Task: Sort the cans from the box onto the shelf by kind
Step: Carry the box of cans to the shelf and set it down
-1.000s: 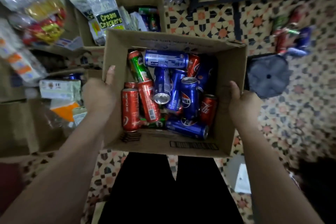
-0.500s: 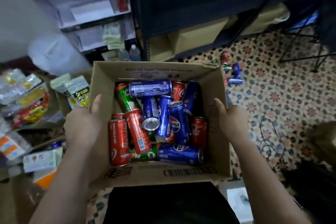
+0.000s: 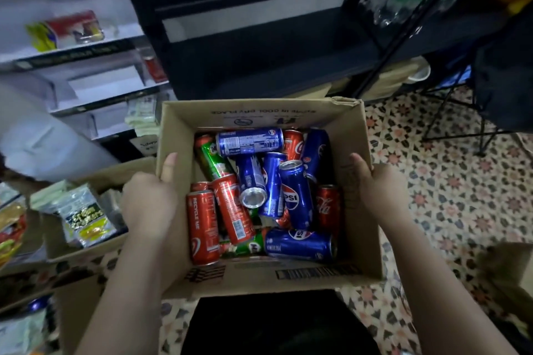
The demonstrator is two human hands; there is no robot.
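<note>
cardboard box [image 3: 184, 135] sits clamped between my left hand [image 3: 148, 204] and right hand [image 3: 380, 190], thumbs hooked over its side walls, other fingers hidden outside. cans [image 3: 259, 190], red, blue and green, lie jumbled between my thumbs; dark shelf [image 3: 259, 66] beyond my fingertips.

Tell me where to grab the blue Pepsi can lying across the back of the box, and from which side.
Judging by its pose, take the blue Pepsi can around the middle of its barrel, from straight above. It lies on its side on top of the pile, along the box's far wall, so its upper curve is exposed. Its ends look crowded by neighbouring cans. One hand must leave the box first.
</note>
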